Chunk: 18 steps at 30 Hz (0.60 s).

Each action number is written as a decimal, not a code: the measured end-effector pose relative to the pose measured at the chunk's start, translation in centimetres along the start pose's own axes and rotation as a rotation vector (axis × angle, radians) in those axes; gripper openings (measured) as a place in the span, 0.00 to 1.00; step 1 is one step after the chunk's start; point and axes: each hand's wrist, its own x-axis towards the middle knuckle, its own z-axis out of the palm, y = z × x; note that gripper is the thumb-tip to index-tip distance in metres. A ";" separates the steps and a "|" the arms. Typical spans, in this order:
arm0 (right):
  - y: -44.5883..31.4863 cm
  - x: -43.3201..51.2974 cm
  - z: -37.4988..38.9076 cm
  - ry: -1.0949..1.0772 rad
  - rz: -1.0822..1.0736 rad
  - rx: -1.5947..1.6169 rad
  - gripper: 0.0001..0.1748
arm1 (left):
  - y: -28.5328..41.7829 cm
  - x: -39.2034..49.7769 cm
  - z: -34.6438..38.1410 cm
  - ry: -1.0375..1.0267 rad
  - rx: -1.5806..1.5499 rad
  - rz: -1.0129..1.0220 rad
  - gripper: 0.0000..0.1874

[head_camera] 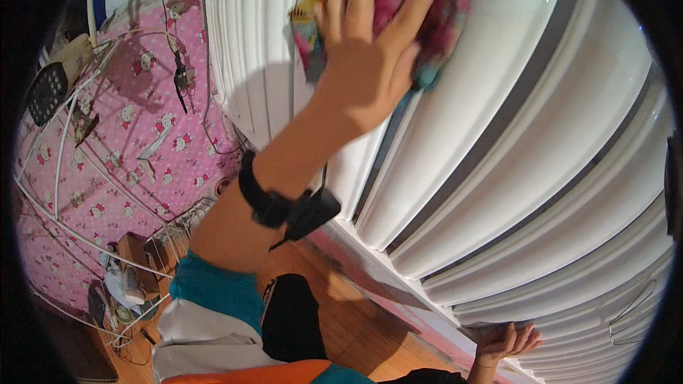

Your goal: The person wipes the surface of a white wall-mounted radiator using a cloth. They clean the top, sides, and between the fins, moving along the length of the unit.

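My left hand (368, 48) presses a crumpled multicoloured cloth (395, 5) flat against a white ridged panel (480, 133), its fingers spread over the fabric. The cloth is pink, teal and yellow, and slightly blurred. A black strap with a dark box-shaped device (312, 213) is around my left wrist. At the lower right, my right hand (509, 342) is beside the panel's lower part with its fingers loosely apart and nothing visible in it. Dark gaps run between the panel's glossy curved ridges.
A white wire rack (64, 154) stands at the left before a pink patterned wall covering (128, 170). Cables and a plug (184, 77) hang there. Boxes and bags (130, 272) lie lower left. A wooden floor (352, 309) shows below, and a bent wire (612, 325) is at the right.
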 end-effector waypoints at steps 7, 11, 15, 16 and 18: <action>0.1 -0.2 -0.1 -0.025 0.000 -0.018 0.13 | 3.8 -14.6 -0.6 -0.247 -0.036 -0.230 0.33; 0.0 -0.2 -0.3 -0.030 -0.002 -0.012 0.15 | 4.9 -19.7 -0.5 -0.294 -0.054 -0.315 0.31; -0.1 -0.1 -0.4 -0.041 0.007 -0.032 0.15 | 5.9 -23.0 -0.9 -0.405 -0.033 -0.414 0.26; -0.1 0.0 -0.3 -0.034 0.007 -0.027 0.15 | 6.2 -23.7 -1.1 -0.454 -0.045 -0.467 0.25; 0.0 0.0 -0.2 -0.026 -0.007 -0.034 0.15 | 6.7 -24.9 -1.0 -0.485 0.003 -0.493 0.23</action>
